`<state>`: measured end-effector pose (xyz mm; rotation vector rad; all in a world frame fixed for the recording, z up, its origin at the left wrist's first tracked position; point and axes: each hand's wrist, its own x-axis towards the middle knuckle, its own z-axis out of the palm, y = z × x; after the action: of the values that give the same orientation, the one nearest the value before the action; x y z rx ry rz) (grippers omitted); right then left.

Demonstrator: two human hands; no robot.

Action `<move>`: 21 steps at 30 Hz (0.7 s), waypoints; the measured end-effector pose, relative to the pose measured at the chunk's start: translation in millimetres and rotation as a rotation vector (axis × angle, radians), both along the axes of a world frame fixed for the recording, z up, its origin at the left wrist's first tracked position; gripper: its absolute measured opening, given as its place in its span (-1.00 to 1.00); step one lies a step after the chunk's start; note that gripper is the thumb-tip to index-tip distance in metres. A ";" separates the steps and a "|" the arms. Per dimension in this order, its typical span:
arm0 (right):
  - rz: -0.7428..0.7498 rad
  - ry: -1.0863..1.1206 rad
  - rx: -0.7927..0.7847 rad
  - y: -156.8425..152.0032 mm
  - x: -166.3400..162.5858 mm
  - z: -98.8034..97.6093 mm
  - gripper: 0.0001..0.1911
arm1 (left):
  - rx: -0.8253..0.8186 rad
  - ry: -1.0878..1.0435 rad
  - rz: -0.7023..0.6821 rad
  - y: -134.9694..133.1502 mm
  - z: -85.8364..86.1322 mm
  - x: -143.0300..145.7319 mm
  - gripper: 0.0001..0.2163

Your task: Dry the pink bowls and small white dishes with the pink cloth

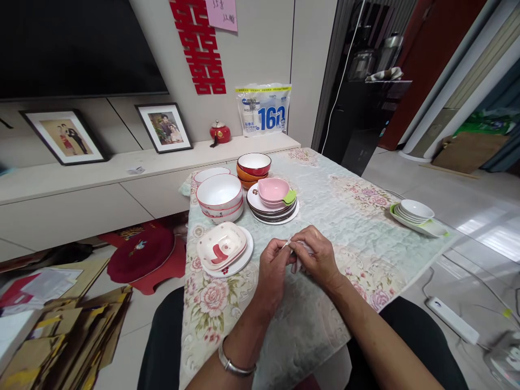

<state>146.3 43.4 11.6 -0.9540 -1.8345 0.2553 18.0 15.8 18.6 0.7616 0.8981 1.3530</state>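
Over the near part of the table, my left hand (pixel 274 264) and my right hand (pixel 318 254) meet with fingers pinched on a crumpled whitish cloth or tissue (pixel 299 264). Most of it is hidden in my right palm. To the left of my hands, a rectangular cartoon dish (pixel 221 245) rests on a white plate (pixel 248 249). Beyond them, pink leaf-handled bowls (pixel 274 189) top a stack of dark-rimmed plates (pixel 273 218). Red-rimmed white bowls (pixel 220 190) are stacked beside these, with red and orange bowls (pixel 254 163) behind.
A floral cloth covers the table (pixel 317 195). At its right edge, small white bowls (pixel 415 210) sit on a green-edged dish (pixel 441 229). A long cabinet (pixel 170 161) stands behind, holding photo frames, a red jar (pixel 220 133) and a plastic pack (pixel 264 111). Flattened cardboard (pixel 77 330) lies at left.
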 end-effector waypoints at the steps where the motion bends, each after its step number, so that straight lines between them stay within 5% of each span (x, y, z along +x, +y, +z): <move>1: 0.012 -0.003 -0.001 0.2 -0.3 0.0 -0.92 | 0.002 0.000 0.001 0.5 -0.3 0.0 -0.86; 21: -0.036 0.051 -0.051 4.0 1.8 -1.1 -0.96 | -0.046 -0.013 0.025 -1.0 8.2 -0.2 -0.83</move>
<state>148.2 47.4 10.5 -1.0056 -1.7698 0.3030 17.8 14.8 26.7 0.7073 0.9284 1.3532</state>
